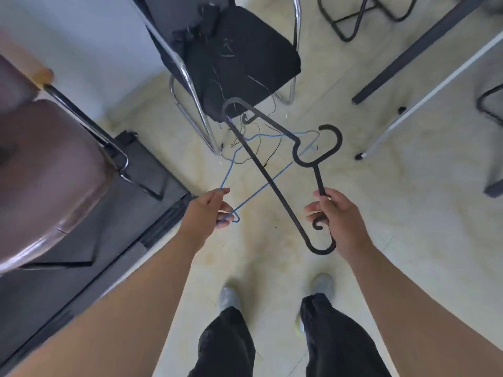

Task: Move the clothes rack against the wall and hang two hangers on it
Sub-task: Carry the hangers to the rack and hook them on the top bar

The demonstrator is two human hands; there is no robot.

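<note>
My left hand (211, 208) pinches one corner of a thin blue wire hanger (261, 186), which stretches away from me over the floor. My right hand (333, 213) grips one arm of a thick black plastic hanger (265, 172); its hook (330, 142) points to the far right. The two hangers cross each other in front of me, above the pale floor. A white pole (424, 93) and a dark pole (419, 50) slant across the upper right; I cannot tell whether they belong to the clothes rack.
A black chair (245, 58) with chrome legs stands straight ahead, loose threads trailing from its seat. A brown padded chair (46, 170) is at the left over a dark mat (152, 172). Black metal frames (362, 14) stand at the top right. My legs and shoes show below.
</note>
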